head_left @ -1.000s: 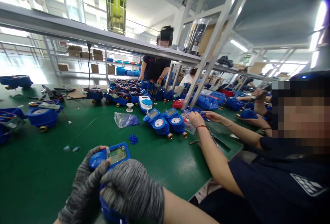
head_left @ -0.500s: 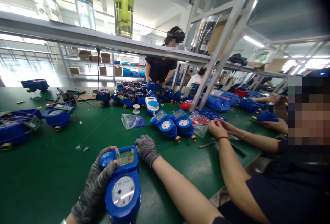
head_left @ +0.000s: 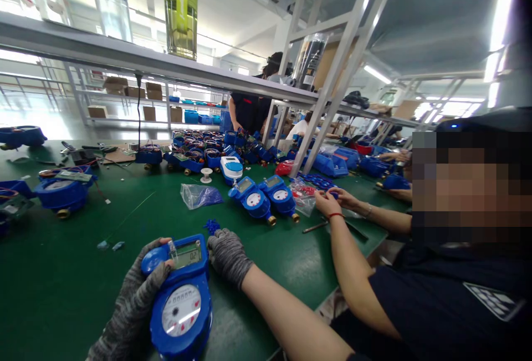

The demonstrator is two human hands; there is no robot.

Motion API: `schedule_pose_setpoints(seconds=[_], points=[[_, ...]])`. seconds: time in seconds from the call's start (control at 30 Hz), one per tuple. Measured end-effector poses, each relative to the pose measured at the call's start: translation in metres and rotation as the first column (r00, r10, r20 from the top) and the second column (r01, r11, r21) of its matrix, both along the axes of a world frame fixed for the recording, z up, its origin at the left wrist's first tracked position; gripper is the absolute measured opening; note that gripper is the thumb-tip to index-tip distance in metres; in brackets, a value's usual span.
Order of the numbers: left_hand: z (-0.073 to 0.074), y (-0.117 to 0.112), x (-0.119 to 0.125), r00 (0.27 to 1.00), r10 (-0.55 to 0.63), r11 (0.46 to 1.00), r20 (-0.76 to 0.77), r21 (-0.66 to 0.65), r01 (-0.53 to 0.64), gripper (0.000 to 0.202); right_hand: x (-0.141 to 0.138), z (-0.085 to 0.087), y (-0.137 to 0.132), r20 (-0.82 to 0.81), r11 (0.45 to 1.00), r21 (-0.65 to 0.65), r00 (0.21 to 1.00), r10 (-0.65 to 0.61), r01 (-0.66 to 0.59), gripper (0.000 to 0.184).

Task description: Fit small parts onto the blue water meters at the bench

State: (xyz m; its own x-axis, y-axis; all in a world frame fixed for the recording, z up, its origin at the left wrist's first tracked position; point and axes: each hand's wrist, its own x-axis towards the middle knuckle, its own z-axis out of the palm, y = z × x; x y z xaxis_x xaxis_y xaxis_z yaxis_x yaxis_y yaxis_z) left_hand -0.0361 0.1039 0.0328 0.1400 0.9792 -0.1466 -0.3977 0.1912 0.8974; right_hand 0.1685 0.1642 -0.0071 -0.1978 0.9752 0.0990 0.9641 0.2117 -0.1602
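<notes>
My gloved left hand [head_left: 139, 291] grasps a blue meter [head_left: 178, 281] by its upper left corner. The thumb lies across the front, just below the round cap [head_left: 154, 261], its bare tip by the left edge of the screen [head_left: 189, 257]; another fingertip shows above the cap. The rest of the meter extends below and to the right of this grip, its dial [head_left: 182, 310] facing up towards me and clear of my fingers. The screen reads what looks like 0.2.

My gloved right hand [head_left: 228, 255] is just right of the meter's top corner, fingers curled down at the near edge of a small pile of blue bits [head_left: 211, 225] on the green table [head_left: 286, 272]. I cannot tell whether it pinches one.

Beyond the pile lie a clear bag [head_left: 199, 196] and two more meters [head_left: 252, 200], side by side. To my right, a co-worker's hands [head_left: 330, 201] meet near a bag of red pieces [head_left: 303, 192].
</notes>
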Motion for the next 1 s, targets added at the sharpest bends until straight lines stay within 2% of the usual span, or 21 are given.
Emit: schedule_pose_setpoints(seconds=[0.17, 0.27, 0.43, 0.57, 0.67, 0.73, 0.83, 0.9, 1.0], points=[[0.007, -0.004, 0.006, 0.999, -0.022, 0.997, 0.042, -0.068, 0.025, 0.07, 0.003, -0.007, 0.006, -0.101, 0.997, -0.033, 0.992, -0.078, 0.074, 0.021], [0.012, -0.006, 0.007, 0.998, -0.042, 0.998, 0.036, -0.044, 0.044, 0.067, 0.005, -0.009, 0.01, -0.152, 0.992, -0.064, 0.982, -0.114, 0.106, 0.02], [0.006, -0.004, 0.004, 0.996, -0.061, 0.997, 0.058, -0.048, 0.064, 0.07, 0.006, -0.009, 0.011, -0.202, 0.988, -0.106, 0.971, -0.13, 0.11, 0.016], [0.004, -0.002, 0.003, 0.997, -0.055, 0.997, 0.054, -0.044, 0.057, 0.07, 0.008, -0.006, 0.009, -0.251, 0.987, -0.106, 0.957, -0.147, 0.124, 0.015], [0.009, -0.003, 0.006, 0.997, -0.046, 0.997, 0.056, -0.054, 0.049, 0.071, 0.012, 0.004, 0.003, -0.313, 0.988, -0.081, 0.938, -0.15, 0.131, 0.015], [0.011, -0.003, 0.007, 0.997, -0.042, 0.996, 0.063, -0.07, 0.047, 0.069, 0.016, 0.015, -0.005, -0.39, 0.995, -0.053, 0.915, -0.101, 0.087, 0.014], [0.007, -0.003, 0.007, 0.997, -0.047, 0.996, 0.065, -0.069, 0.051, 0.066, 0.018, 0.03, -0.016, -0.523, 0.999, 0.013, 0.851, 0.05, -0.051, 0.011], [0.003, -0.002, 0.006, 0.997, -0.049, 0.996, 0.066, -0.066, 0.054, 0.066, 0.017, 0.036, -0.021, -0.53, 0.993, 0.046, 0.84, 0.118, -0.11, 0.011], [0.0, -0.001, 0.006, 0.997, -0.035, 0.996, 0.074, -0.084, 0.041, 0.069, 0.014, 0.039, -0.021, -0.458, 0.992, 0.033, 0.881, 0.121, -0.119, 0.011]])
